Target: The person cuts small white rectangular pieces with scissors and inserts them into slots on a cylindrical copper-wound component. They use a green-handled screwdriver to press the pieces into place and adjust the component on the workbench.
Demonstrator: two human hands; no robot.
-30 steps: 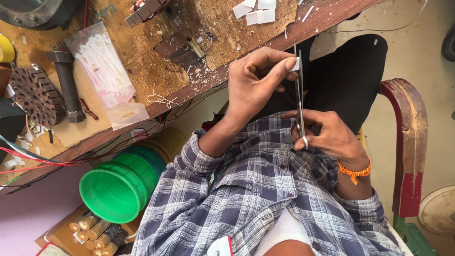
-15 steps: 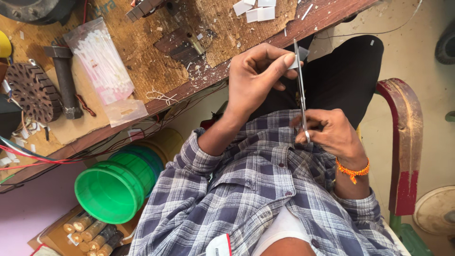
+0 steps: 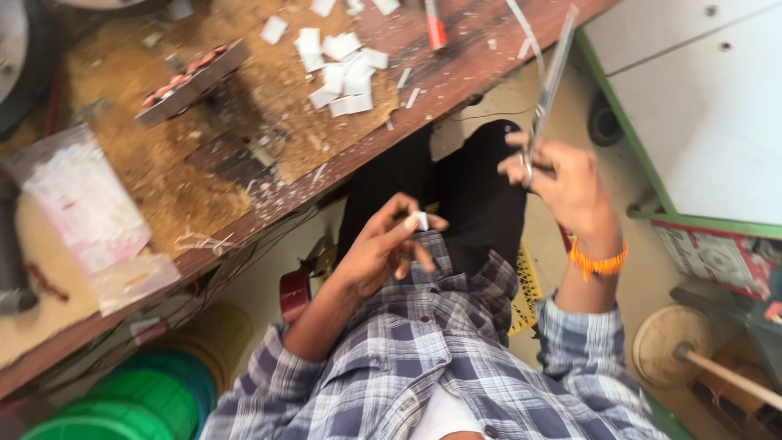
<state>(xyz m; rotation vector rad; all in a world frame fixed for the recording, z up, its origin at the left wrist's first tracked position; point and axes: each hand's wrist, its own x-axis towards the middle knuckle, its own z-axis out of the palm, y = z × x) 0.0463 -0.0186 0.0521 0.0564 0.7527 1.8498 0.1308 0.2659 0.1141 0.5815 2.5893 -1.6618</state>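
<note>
My right hand (image 3: 562, 175) grips a pair of long metal scissors (image 3: 547, 85) by the handles, blades pointing up toward the workbench edge. My left hand (image 3: 389, 244) hangs over my lap and pinches a small white paper piece (image 3: 420, 220) between thumb and fingertips. The two hands are apart, the right one higher and further right. An orange band (image 3: 597, 262) circles my right wrist. I wear a plaid shirt and dark trousers.
A brown wooden workbench (image 3: 244, 179) carries several cut white paper pieces (image 3: 338, 69), a metal block (image 3: 191, 81), a clear plastic bag of white strips (image 3: 81, 204) and a red-tipped tool (image 3: 434, 24). Green tubs (image 3: 130, 403) sit below left. A white cabinet (image 3: 692, 106) stands at right.
My hands have separated: the right swung the scissors up and to the right, the left dropped toward my lap with the white piece. The camera view shifted right along the bench.
</note>
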